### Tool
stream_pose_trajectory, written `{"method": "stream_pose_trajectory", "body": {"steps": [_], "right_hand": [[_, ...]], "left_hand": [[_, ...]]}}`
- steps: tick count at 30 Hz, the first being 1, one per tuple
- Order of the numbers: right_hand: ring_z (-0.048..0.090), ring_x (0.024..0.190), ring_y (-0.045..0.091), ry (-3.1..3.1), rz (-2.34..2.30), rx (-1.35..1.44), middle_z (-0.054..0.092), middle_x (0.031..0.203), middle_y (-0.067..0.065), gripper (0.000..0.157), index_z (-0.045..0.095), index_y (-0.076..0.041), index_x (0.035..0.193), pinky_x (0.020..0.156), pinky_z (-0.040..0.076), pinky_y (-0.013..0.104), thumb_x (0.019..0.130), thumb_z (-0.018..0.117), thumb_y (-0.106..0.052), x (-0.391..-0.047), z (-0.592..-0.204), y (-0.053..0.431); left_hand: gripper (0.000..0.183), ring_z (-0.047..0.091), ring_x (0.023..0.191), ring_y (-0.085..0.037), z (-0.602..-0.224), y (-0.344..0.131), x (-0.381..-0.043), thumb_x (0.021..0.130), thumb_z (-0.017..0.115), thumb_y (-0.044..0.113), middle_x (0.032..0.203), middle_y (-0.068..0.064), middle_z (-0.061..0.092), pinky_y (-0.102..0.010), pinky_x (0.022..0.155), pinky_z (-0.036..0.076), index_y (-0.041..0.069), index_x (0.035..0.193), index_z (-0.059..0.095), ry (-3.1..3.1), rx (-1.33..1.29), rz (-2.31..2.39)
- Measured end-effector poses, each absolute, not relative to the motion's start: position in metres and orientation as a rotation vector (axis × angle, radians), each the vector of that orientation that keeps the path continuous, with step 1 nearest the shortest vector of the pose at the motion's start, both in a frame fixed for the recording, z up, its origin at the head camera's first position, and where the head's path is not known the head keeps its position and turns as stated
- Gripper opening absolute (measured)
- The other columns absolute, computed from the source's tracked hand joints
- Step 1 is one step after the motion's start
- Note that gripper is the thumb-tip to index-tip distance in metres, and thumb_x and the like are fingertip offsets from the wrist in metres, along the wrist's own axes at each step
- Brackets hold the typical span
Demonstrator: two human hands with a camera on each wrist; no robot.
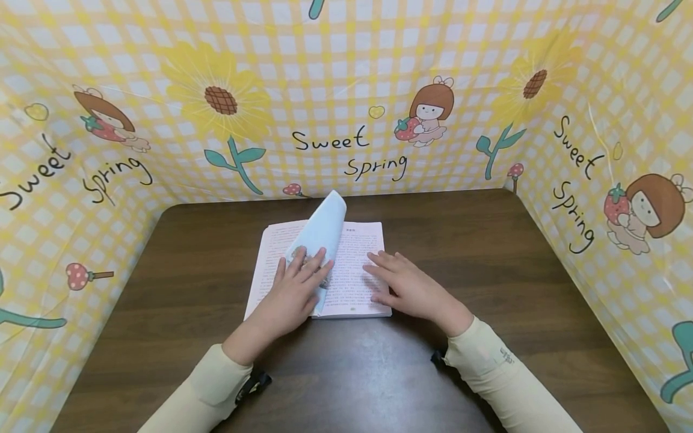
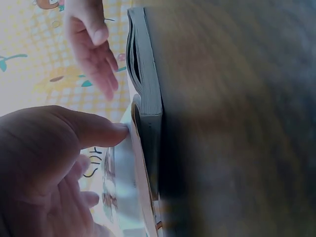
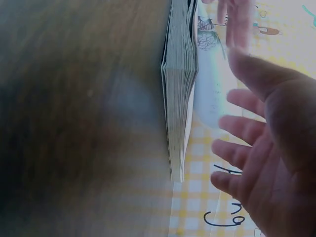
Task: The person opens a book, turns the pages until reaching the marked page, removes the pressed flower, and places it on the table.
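An open book (image 1: 354, 270) with printed text lies on the dark table. A pale blue leaf (image 1: 330, 222) with a small picture stands partly raised and bent near the book's middle, leaning to the left. My left hand (image 1: 295, 294) rests with spread fingers on this leaf, covering part of its picture. In the left wrist view, the thumb (image 2: 106, 131) touches the leaf close to the book's lower edge. Over the right edge of the right-hand page is my right hand (image 1: 408, 285), its fingers apart and holding nothing. The right wrist view shows that hand (image 3: 276, 143) raised above the page block (image 3: 180, 98).
The brown wooden table (image 1: 460, 234) extends around the book. A yellow checked cloth (image 1: 335, 78) with flowers, cartoon figures and "Sweet Spring" lettering stands along the back and both sides. Dark straps (image 1: 253, 386) show at the cuffs of the cream sleeves (image 1: 498, 367).
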State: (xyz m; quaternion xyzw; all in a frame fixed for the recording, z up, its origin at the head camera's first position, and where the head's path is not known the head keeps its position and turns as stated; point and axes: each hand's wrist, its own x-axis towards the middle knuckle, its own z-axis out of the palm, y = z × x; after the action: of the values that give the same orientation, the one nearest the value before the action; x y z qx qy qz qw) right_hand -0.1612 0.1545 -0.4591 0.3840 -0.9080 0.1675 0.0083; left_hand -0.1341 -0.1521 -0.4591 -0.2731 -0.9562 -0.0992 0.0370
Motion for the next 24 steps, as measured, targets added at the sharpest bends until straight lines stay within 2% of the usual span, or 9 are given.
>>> {"method": "stream_pose_trajectory", "body": {"steps": [5,10,16,20,24], "right_hand": [[0.031,0.154,0.031,-2.919,0.496,1.301,0.035,0.166,0.007,0.071,0.050,-0.017,0.153,0.124,0.021,0.056,0.093,0.072,-0.049,-0.1598,-0.4608,0.1553],[0.031,0.154,0.033,-2.952,0.522,1.341,0.037,0.164,0.007,0.075,0.053,-0.016,0.151,0.124,0.019,0.059,0.089,0.075,-0.052,-0.1596,-0.4628,0.1569],[0.031,0.153,0.033,-2.976,0.489,1.346,0.039,0.163,0.007,0.074,0.055,-0.017,0.150,0.124,0.019,0.059,0.089,0.074,-0.055,-0.1601,-0.4656,0.1584],[0.031,0.154,0.033,-2.974,0.476,1.353,0.039,0.164,0.007,0.075,0.054,-0.017,0.150,0.124,0.018,0.059,0.088,0.075,-0.054,-0.1600,-0.4660,0.1586],[0.029,0.154,0.032,-2.986,0.467,1.353,0.038,0.164,0.007,0.077,0.053,-0.017,0.151,0.124,0.017,0.058,0.088,0.076,-0.054,-0.1602,-0.4658,0.1581]], "left_hand": [[0.051,0.018,0.156,-0.043,-0.4575,-0.1518,-0.1337,0.098,0.067,0.021,0.168,0.001,0.030,-0.078,0.112,0.020,0.027,0.148,0.057,-2.992,-0.823,-0.328],[0.048,0.017,0.156,-0.043,-0.4561,-0.1538,-0.1331,0.099,0.065,0.023,0.169,-0.005,0.028,-0.078,0.113,0.019,0.024,0.146,0.059,-3.065,-0.739,-0.357],[0.048,0.019,0.155,-0.044,-0.4537,-0.1563,-0.1327,0.099,0.066,0.032,0.168,-0.008,0.028,-0.078,0.112,0.020,0.014,0.143,0.061,-3.131,-0.632,-0.407],[0.055,0.026,0.153,-0.044,-0.4544,-0.1561,-0.1344,0.096,0.071,0.041,0.166,-0.012,0.033,-0.079,0.109,0.026,0.009,0.140,0.061,-3.184,-0.561,-0.398],[0.058,0.036,0.148,-0.044,-0.4551,-0.1556,-0.1358,0.094,0.073,0.042,0.162,-0.018,0.040,-0.079,0.105,0.031,0.006,0.139,0.060,-3.234,-0.504,-0.386]]}}
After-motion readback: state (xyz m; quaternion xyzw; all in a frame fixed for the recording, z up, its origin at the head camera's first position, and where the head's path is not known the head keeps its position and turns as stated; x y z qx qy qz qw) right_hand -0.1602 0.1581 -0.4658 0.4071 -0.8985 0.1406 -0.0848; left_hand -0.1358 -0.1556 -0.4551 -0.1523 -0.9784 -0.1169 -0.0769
